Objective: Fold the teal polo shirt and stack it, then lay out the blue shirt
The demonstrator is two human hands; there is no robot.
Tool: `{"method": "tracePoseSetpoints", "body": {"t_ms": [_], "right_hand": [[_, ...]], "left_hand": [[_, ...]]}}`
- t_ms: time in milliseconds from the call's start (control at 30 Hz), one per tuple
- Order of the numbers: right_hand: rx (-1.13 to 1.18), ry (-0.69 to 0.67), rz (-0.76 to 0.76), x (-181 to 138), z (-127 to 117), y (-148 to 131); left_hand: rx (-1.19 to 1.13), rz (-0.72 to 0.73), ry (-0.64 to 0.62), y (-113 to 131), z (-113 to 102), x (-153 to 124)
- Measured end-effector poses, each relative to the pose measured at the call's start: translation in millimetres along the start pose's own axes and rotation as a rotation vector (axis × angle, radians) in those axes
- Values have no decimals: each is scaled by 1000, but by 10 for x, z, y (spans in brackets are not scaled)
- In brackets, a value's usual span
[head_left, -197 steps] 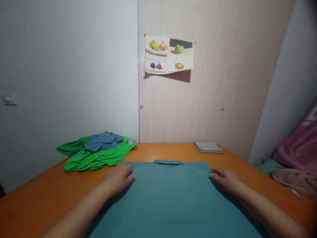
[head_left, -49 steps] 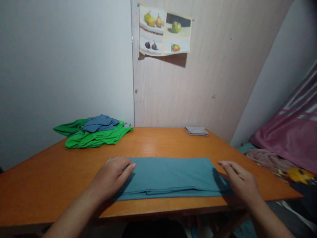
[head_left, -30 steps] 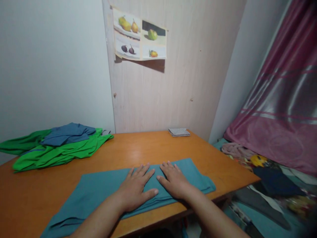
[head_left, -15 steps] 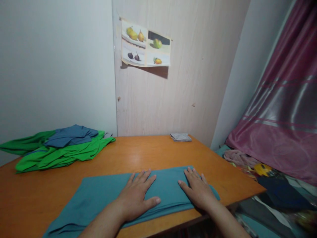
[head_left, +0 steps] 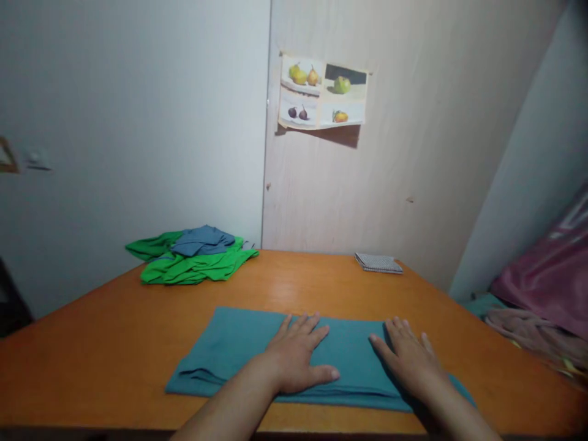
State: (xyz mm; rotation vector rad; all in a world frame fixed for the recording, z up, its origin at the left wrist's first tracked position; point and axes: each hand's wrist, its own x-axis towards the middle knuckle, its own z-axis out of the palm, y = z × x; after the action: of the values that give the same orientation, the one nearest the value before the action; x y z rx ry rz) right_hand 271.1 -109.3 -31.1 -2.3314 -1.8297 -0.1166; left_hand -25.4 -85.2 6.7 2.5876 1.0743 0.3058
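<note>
A teal cloth (head_left: 239, 346), folded into a long strip, lies across the near part of the orange wooden table (head_left: 316, 288). My left hand (head_left: 298, 358) rests flat on the middle of the strip, fingers spread. My right hand (head_left: 408, 358) lies flat on the strip's right part, fingers stretched out and pointing away from me. Neither hand grips anything.
A heap of green clothes with a blue garment on top (head_left: 195, 257) sits at the table's far left. A small folded striped cloth (head_left: 379, 263) lies at the far right by the wall. A fruit picture (head_left: 323, 92) hangs on the wall. Pink fabric (head_left: 546, 288) is piled at right.
Over the last second my right hand slid rightward along the teal strip, away from the left hand. My view swung back to the left. Earlier, the cloth went from spread open to folded.
</note>
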Motion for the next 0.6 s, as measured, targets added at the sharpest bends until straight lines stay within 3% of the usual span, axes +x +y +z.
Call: {"method": "tracePoseSetpoints", "body": {"t_ms": [133, 267, 433, 600], "right_hand": [[128, 69, -197, 115, 77, -222], [154, 15, -315, 159, 365, -333], [17, 65, -610, 276, 766, -17], [-12, 157, -706, 433, 973, 241]], "left_hand": [[-25, -6, 42, 27, 16, -33], [-60, 0, 59, 58, -13, -82], [-88, -107, 106, 30, -43, -165], [-36, -282, 118, -68, -106, -374]]}}
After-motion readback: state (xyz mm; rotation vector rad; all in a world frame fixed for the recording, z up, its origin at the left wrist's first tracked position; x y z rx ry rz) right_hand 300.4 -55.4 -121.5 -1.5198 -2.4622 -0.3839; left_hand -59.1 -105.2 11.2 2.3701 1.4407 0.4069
